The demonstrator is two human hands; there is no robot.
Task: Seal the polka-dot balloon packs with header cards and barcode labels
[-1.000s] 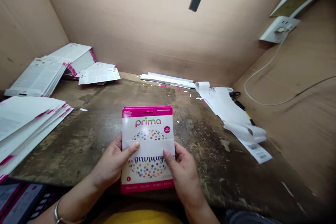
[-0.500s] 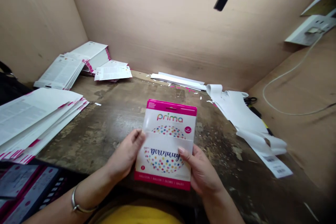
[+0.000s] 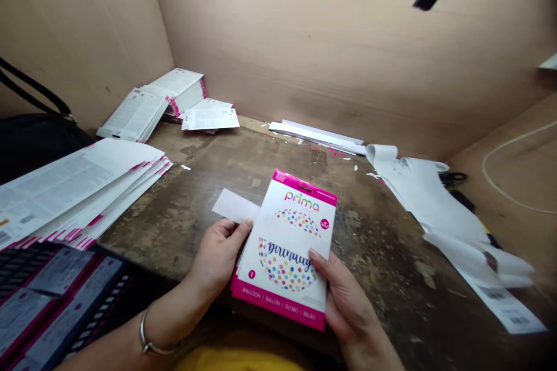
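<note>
1. My right hand (image 3: 343, 290) grips a stack of balloon packets (image 3: 287, 272), thumb on the front, fingers behind; the stack is tilted, held at the table's near side, in front of the body.
2. My left hand (image 3: 220, 252) is closed at the packets' left edge, thumb and fingers pinching a white paper strip (image 3: 235, 206) that juts out to the left.
3. The table's (image 3: 204, 177) near edge runs just beyond the left forearm; below it, a dark crate (image 3: 119, 295) holds more packets.
4. My widest room lies ahead of the packets, across worn tabletop up to the back wall (image 3: 304, 58).
5. On the left, a large card pile (image 3: 87, 179) reaches the near edge, beside a black bag (image 3: 39, 139); smaller card stacks (image 3: 134, 116) crowd the rear corner.
6. Flat paper strips (image 3: 317, 134) lie along the back wall, with scraps before them.
7. On the right, a curling label strip (image 3: 435, 197) blocks the side, scissors (image 3: 455, 177) just beside it.
</note>
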